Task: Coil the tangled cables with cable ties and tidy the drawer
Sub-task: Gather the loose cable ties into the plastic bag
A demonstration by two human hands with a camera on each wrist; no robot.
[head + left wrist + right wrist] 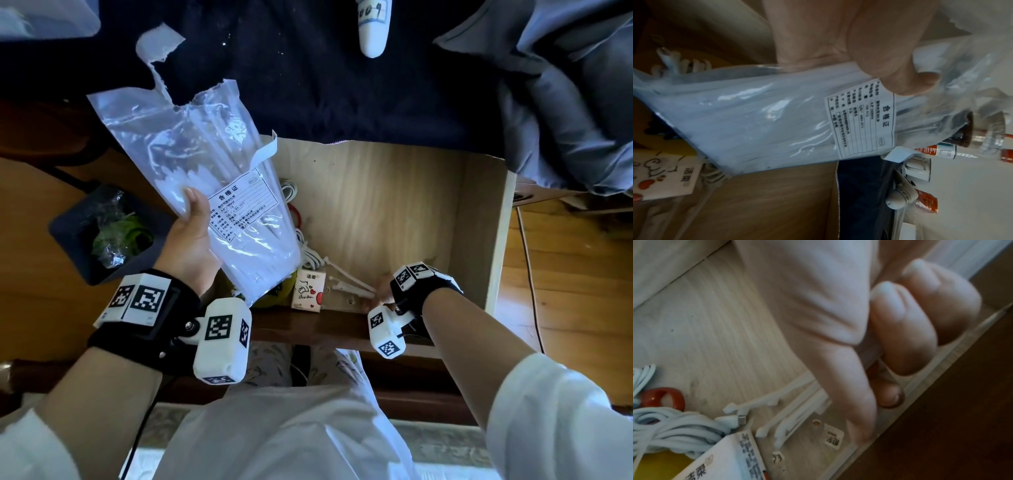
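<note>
Evidently mid-task, nearer the end than the start. White cables [310, 255] lie bundled along the left side of the drawer [479, 219]; in the right wrist view a tie head sits at the bundle, so at least one coil looks tied (whether every cable is tied I cannot tell, the bag hides part of them).

Left hand [191, 236] holds the clear bag of cable ties [219, 178] over the drawer's left edge, thumb on the front, fingers curled behind; top of bag torn open, label facing up.

Right hand [385, 291] is low at the drawer's near edge, fingers curled, thumb and fingertip closed on the ends of a few loose cable ties [349, 286] lying on the drawer floor.

Other contents at the near-left corner: a small tissue pack [307, 289] just beside the cables, something yellow under the bag, a red ring-like piece [663, 398] by the bundle.

Left to do, by my reading: gather the loose ties, return them to the bag or stow them, arrange the remaining items.

Surface: pale wood-grain drawer floor, a few specks and small stickers near the front. Dark cloth covers the top above the drawer; grey-blue fabric at the far right; wooden floor and a lined bin [106, 233] to the left.
</note>
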